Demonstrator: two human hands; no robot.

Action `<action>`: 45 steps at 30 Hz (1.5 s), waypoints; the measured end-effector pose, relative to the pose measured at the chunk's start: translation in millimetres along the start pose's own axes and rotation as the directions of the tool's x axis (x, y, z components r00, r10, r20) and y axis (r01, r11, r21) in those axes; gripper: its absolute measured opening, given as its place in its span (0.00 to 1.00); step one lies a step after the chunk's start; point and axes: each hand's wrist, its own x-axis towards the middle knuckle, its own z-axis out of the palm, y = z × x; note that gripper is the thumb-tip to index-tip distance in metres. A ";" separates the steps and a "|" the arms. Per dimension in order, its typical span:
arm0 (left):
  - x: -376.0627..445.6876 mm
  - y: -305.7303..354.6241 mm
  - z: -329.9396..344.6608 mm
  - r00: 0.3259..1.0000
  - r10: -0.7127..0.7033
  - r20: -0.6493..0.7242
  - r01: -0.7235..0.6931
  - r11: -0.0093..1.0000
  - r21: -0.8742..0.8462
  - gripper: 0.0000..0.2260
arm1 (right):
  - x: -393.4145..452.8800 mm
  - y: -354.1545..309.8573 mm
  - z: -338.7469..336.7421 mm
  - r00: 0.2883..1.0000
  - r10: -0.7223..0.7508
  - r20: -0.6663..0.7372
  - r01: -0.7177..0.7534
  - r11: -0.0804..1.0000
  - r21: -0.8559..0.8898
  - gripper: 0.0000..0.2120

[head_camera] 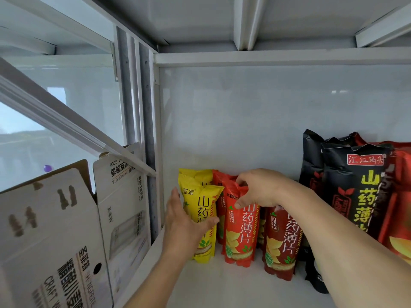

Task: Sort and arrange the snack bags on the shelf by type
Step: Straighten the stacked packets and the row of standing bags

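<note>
Slim snack bags stand upright at the back left of the white shelf [222,287]. My left hand [182,223] wraps around the front yellow bag [205,210], with a second yellow bag [195,174] behind it. My right hand [260,188] pinches the top of the first red bag [241,236]. Another red bag [281,243] stands just to its right, under my right forearm. More red bags sit behind these. Larger black bags [355,190] and a big red bag [398,214] stand at the right.
An open cardboard beer carton [66,230] stands to the left, outside the shelf's upright post [153,152]. The shelf above [222,21] is close overhead. A small black bag [315,278] lies low behind my right forearm.
</note>
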 end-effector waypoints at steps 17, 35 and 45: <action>4.9 -37.3 2.9 1.000 -0.020 0.015 0.020 1.000 -0.019 0.52 | 1.4 -9.6 7.3 0.997 -0.002 -0.073 0.009 0.995 0.101 0.34; -56.8 -18.0 79.0 0.994 -0.019 0.106 0.029 0.995 -0.091 0.51 | -58.5 7.4 197.4 0.539 0.682 -0.494 -0.062 0.617 0.785 0.48; -55.8 -31.2 86.8 0.977 -0.021 0.214 0.027 0.999 -0.026 0.38 | -36.7 21.0 226.4 0.575 0.790 -0.212 -0.243 0.412 0.878 0.43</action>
